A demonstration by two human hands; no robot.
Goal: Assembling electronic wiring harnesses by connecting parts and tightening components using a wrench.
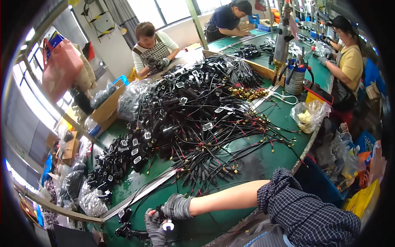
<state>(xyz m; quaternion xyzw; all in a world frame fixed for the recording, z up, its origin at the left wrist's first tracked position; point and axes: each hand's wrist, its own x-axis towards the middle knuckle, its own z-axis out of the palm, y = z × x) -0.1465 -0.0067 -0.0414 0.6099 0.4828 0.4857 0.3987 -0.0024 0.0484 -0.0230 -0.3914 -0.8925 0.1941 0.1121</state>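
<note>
My left hand (154, 229), in a grey knit glove with bare fingertips, is closed at the table's near edge around a small black cabled part. Beside its palm shows a bright white oval face (168, 226). Just above, my right hand (177, 206), also gloved in grey, reaches in from the right with its fingers closed at the same spot. What the right fingers grip is hidden behind them. Several black parts (123, 230) lie left of my hands. A large heap of black cabled parts (181, 103) covers the table ahead, its gold-tipped leads (214, 164) pointing toward me.
The green table (263, 160) carries a metal strip (144, 193). A cardboard box (108, 111) stands at the left, and a clear bag (308, 115) at the right. A hanging power tool (282, 45) is over the far side. Three co-workers sit around the table.
</note>
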